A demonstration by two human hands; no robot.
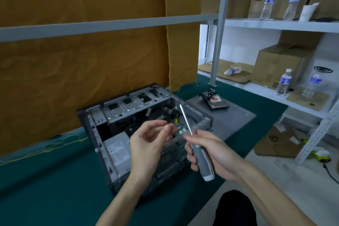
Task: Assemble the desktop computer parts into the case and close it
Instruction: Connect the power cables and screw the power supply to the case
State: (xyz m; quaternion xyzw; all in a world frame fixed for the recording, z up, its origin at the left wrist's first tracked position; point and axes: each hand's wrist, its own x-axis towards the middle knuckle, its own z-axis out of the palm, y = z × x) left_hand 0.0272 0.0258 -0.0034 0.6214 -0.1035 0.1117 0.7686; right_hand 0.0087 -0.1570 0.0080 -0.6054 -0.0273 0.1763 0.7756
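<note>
An open computer case (102,134) lies on its side on a green cloth (55,180), with a power supply (117,150), drive bays and cables showing inside. My right hand (211,150) grips the grey handle of a screwdriver (201,159), whose shaft points up and away over the case. My left hand (150,145) is raised above the case, its thumb and fingers pinched together on something too small to make out. A hard drive (216,102) with a cable rests on the grey side panel (234,115) to the right of the case.
White metal shelving (275,25) on the right carries cardboard boxes and several water bottles (283,82). A yellow-brown curtain (82,60) hangs behind the case, crossed by a grey rail. Flat cardboard (278,143) lies on the floor at the right.
</note>
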